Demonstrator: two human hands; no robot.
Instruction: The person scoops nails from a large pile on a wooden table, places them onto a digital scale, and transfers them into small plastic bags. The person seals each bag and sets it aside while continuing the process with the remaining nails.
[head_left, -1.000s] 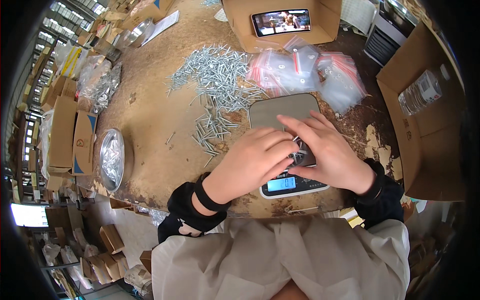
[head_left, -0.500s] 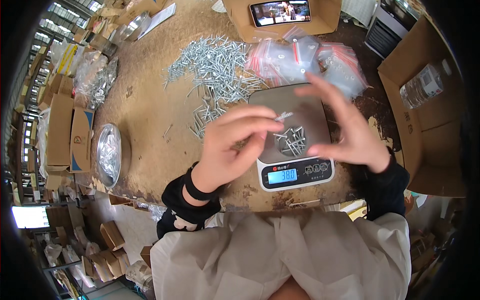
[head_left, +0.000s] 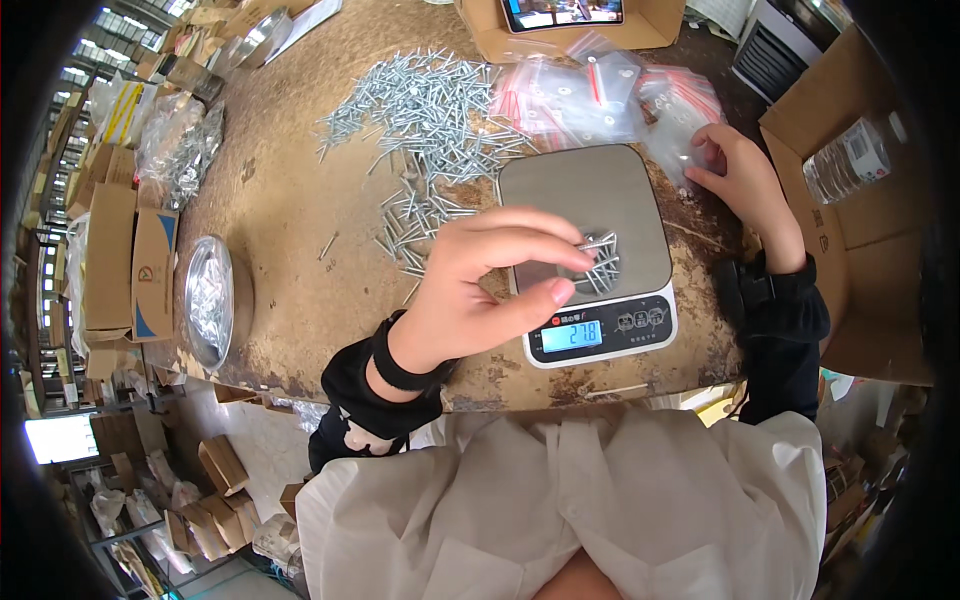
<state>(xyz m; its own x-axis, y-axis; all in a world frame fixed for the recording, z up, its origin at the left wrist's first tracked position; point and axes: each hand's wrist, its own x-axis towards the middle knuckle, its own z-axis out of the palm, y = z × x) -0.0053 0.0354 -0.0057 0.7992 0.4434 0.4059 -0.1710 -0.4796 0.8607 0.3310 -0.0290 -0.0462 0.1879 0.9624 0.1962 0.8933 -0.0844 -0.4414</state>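
My left hand [head_left: 480, 285] reaches over the digital scale [head_left: 540, 190], its thumb and fingers closed around a bunch of silver screws [head_left: 603, 265] at the steel plate. Part of the bunch is hidden behind the fingers. The scale's blue display [head_left: 572, 336] is lit. To the right of the scale, my right hand [head_left: 745, 180] has its fingers curled at the edge of a clear zip bag [head_left: 675, 135] with a red strip. A large loose pile of screws [head_left: 425, 110] lies behind and left of the scale.
More zip bags [head_left: 570, 100] lie beyond the scale. A phone [head_left: 565, 12] stands in a cardboard box at the back. A metal bowl [head_left: 212, 305] with a silvery bag sits at the left edge. At the right stands an open carton [head_left: 850, 250] with a plastic bottle [head_left: 848, 165].
My right hand has moved from over the scale to the bags on the right. My left hand has gone from pinching a screw above the plate to the bunch; the display reading has dropped.
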